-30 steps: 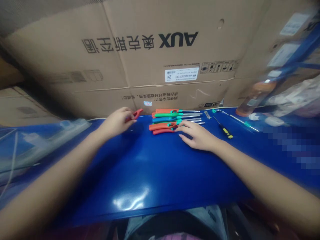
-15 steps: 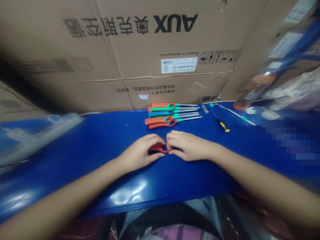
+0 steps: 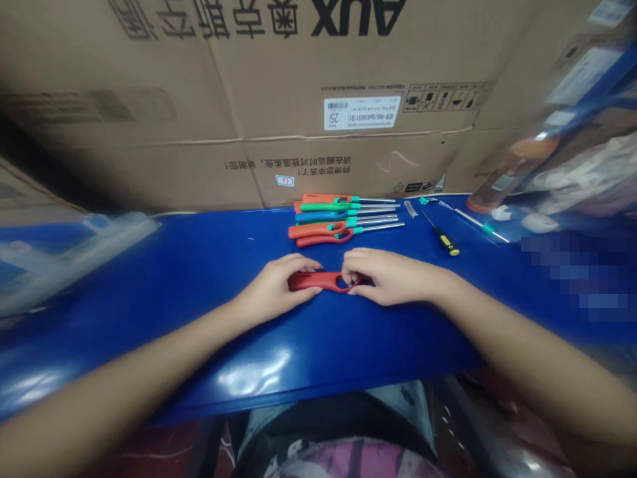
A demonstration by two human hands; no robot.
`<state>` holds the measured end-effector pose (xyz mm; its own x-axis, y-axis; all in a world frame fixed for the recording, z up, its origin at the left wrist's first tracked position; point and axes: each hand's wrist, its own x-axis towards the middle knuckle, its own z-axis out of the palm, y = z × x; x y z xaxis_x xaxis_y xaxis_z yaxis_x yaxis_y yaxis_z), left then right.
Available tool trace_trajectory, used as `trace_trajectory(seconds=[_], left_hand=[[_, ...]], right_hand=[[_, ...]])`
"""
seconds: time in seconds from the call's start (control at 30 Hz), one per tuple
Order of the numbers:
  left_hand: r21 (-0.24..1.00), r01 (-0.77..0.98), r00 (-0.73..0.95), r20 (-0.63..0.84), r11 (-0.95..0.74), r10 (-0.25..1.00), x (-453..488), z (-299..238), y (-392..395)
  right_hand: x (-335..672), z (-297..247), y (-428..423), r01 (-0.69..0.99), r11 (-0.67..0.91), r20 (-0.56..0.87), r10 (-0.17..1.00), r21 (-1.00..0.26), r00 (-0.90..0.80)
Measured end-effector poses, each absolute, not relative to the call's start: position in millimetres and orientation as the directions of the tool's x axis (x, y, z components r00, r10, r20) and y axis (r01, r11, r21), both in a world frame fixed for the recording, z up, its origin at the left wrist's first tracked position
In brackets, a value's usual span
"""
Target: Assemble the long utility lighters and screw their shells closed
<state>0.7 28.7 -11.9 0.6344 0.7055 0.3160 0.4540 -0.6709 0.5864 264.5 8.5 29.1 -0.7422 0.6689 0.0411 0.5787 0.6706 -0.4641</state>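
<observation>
A red lighter handle with a loop at its right end lies level between my two hands, low over the blue table. My left hand grips its left end between thumb and fingers. At the loop, my right hand is closed with curled fingers on the right end, and its fingertips hide that part. No metal tube shows on this handle. Just beyond my hands lies a bunch of several long-nosed lighters, with orange, green and blue handles and metal tubes pointing right.
A black and yellow screwdriver lies right of the lighters, near a metal rod with green parts. An orange-capped bottle and plastic bags stand at the far right. A large cardboard box walls off the table's back.
My hands have drawn a little apart, so more of the red lighter handle shows between them. The view has tilted down slightly.
</observation>
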Motion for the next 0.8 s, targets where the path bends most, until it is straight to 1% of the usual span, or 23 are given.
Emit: trace_trajectory(seconds=[0.17,0.43,0.53,0.6,0.7,0.8], left_hand=[[0.594,0.448,0.634,0.315,-0.668,0.706,3.0,-13.2,27.2],[0.674,0.445,0.592,0.272,-0.589,0.759,5.4,-14.1,26.8],[0.678,0.463,0.575,0.260,-0.571,0.776,6.0,-13.5,26.0],[0.685,0.465,0.570,0.254,-0.561,0.782,6.0,-14.3,26.1],[0.687,0.459,0.558,0.270,-0.564,0.784,5.4,-16.9,26.9],[0.654,0.466,0.559,0.305,-0.596,0.771,5.7,-18.2,27.1]], right_hand=[[265.9,29.7,7.7,0.575,0.652,0.002,0.662,-0.495,-0.749],[269.4,25.3,15.3,0.536,0.621,0.009,0.659,-0.572,-0.752],[270.1,27.0,16.7,0.508,0.580,0.038,0.682,-0.638,-0.730],[270.0,28.6,16.9,0.487,0.567,0.082,0.703,-0.665,-0.706],[270.3,30.7,17.0,0.518,0.602,0.163,0.733,-0.607,-0.660],[274.7,32.2,19.3,0.579,0.606,0.202,0.766,-0.546,-0.610]])
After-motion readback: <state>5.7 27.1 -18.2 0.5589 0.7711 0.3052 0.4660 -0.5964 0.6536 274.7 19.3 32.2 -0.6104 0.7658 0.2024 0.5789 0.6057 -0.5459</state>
